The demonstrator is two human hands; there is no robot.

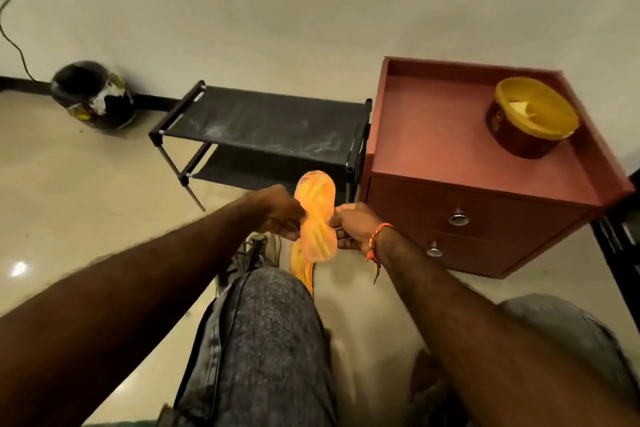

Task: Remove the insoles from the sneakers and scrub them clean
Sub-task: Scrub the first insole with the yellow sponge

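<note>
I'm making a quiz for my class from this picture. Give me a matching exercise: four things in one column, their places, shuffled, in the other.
Things:
1. insole
2. bowl
3. helmet
4. shoe rack

Places:
A. on the floor by the wall
B. between both hands
C. left of the cabinet
D. on the cabinet top

Pairs: 1-B, 2-D, 3-A, 4-C

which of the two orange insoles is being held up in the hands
The upper orange insole, pinched at its narrow middle by the left hand and right hand. The other insole lies lower, beside the knee, in neither hand.
</note>
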